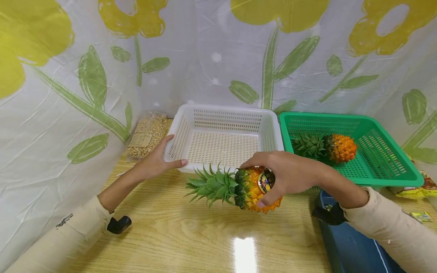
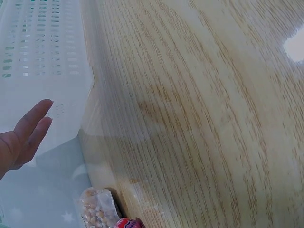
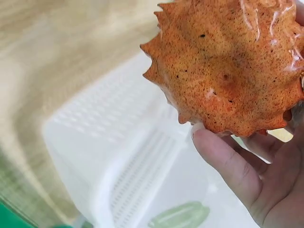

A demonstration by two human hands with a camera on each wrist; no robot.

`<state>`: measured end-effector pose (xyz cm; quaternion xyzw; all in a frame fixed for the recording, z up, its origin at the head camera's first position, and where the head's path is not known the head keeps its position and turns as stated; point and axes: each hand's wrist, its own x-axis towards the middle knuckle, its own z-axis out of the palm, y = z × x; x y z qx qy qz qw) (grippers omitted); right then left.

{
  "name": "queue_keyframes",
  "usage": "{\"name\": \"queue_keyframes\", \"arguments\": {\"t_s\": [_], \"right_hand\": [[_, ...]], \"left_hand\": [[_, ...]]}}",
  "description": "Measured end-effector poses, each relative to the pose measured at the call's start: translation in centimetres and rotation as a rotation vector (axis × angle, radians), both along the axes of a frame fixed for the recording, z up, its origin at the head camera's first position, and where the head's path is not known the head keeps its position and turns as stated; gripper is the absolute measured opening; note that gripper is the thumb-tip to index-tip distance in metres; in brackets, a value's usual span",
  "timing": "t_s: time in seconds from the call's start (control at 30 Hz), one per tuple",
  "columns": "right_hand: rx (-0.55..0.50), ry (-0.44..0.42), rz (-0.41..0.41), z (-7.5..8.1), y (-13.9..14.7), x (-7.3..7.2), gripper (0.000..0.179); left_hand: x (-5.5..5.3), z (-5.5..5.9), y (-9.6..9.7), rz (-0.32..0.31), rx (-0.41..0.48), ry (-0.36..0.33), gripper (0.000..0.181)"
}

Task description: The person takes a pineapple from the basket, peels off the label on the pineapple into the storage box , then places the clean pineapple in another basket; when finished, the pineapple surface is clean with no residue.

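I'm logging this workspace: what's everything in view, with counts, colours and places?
Table: 1, wood-toned, foreground.
Cloth: count unclear, pale, yellow-flowered, back and sides.
White basket: 1, white, back centre.
Green basket: 1, green, back right.
Near pineapple: 1, orange and green, before white basket.
Far pineapple: 1, orange and green, in green basket.
Clear bag: 1, tan contents, left of white basket.
Blue bin: 1, blue, lower right.
Packets: at least 2, mostly yellow, far right.
Red item: 1, red, beside clear bag, cut off.
Wrist devices: 2, black, wrists.
Sleeves: 2, beige, forearms.
Left hand: 1, bare, at white basket's near-left corner.
Right hand: 1, bare, holding near pineapple.
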<state>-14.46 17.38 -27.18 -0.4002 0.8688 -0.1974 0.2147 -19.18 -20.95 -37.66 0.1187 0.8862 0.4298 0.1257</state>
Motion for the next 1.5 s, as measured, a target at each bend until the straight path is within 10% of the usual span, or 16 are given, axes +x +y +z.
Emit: {"name": "queue_keyframes", "arguments": {"t_s": [0.73, 1.5], "right_hand": [[0.081, 0.057, -0.012, -7.2, -0.9, 2.7, 0.081], [0.02, -0.087, -0.089, -9.0, -0.4, 2.1, 0.085]], "left_hand": [[0.0, 0.1, 0.0, 0.007, -0.034, 0.016, 0.112], [0.0, 0.1, 0.2, 0.011, -0.052, 0.039, 0.111]]}}
